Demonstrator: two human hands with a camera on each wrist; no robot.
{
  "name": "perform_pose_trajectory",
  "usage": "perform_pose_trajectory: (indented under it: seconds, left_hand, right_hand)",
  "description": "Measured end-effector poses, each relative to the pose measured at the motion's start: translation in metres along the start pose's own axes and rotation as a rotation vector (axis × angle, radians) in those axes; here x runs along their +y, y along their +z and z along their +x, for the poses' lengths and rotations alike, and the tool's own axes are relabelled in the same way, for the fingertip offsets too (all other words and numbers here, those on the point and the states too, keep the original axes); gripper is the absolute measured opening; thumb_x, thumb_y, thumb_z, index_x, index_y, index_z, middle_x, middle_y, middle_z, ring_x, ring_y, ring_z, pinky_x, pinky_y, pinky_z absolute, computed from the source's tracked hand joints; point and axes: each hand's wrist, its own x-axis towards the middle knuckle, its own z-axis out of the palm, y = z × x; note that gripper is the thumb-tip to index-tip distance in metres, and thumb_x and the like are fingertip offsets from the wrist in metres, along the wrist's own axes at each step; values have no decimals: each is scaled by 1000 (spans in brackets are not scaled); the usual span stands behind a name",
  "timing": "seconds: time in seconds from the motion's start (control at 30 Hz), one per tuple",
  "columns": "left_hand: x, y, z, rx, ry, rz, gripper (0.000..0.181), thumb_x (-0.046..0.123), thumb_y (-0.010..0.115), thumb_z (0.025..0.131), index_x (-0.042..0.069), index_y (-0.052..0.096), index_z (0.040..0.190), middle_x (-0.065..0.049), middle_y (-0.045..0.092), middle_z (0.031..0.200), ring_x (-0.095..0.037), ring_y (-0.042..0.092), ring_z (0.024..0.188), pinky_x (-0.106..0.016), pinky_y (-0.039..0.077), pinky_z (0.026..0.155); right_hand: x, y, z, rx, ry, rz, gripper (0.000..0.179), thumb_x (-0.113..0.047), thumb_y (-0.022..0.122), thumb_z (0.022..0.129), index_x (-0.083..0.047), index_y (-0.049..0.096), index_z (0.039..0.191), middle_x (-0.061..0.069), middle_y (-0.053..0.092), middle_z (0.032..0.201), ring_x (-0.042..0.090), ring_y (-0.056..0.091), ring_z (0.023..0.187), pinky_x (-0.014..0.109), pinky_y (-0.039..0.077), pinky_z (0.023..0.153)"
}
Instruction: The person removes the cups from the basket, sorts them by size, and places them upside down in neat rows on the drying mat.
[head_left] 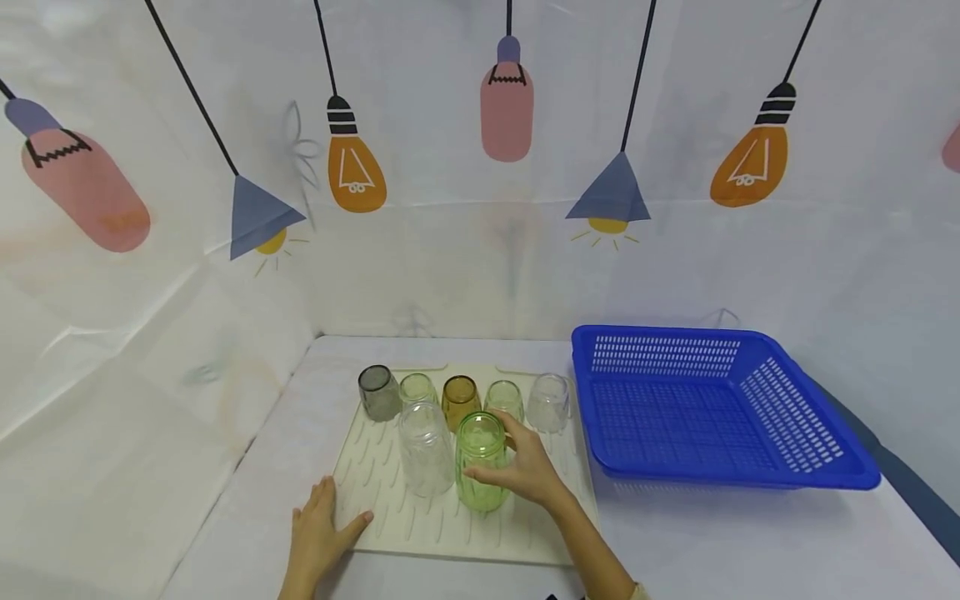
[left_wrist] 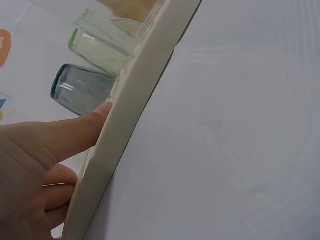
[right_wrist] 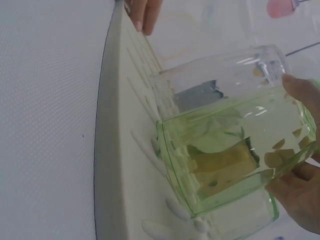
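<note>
A tall green glass [head_left: 482, 462] stands upside down near the front of a cream draining mat [head_left: 397, 525]. My right hand [head_left: 525, 462] holds it near its upper end, thumb in front and fingers behind; its lower rim [right_wrist: 175, 170] meets the mat in the right wrist view. Just left of it is a tall clear glass [head_left: 426, 454]. Behind them runs a row of shorter glasses: a grey one [head_left: 379, 393], pale green ones, an amber one [head_left: 461, 404] and a clear one [head_left: 548, 404]. My left hand [head_left: 322, 533] rests at the mat's left front corner, thumb [left_wrist: 102, 110] on its edge.
A blue plastic basket [head_left: 720, 479] with slotted walls stands right of the mat on the white table [head_left: 697, 550]. A white sheet [head_left: 450, 267] printed with lamps hangs behind, with another white side on the left.
</note>
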Motion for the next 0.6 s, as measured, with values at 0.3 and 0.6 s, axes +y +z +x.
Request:
perform_pose_trajectory:
  seconds: [0.3,0.6]
  left_hand:
    - [4,2,2,-1,18,-29,89,33,75,76,-28,33,126,-44,32,133,-58,28,126,-76,19,97]
    - [12,-2,1,31,-46,-58,75,26,64,88,-27,31,128,-44,29,134,-58,26,127,-71,21,101]
  right_hand:
    - [26,2,-4,34,-33,9,75,-22,85,68,-4,47,131,8,60,120,27,57,112,47,50,93]
    - [-1,-32,-18,117,-177,-68,88,-14,87,65,1,40,138,21,47,137,36,45,127,45,37,105]
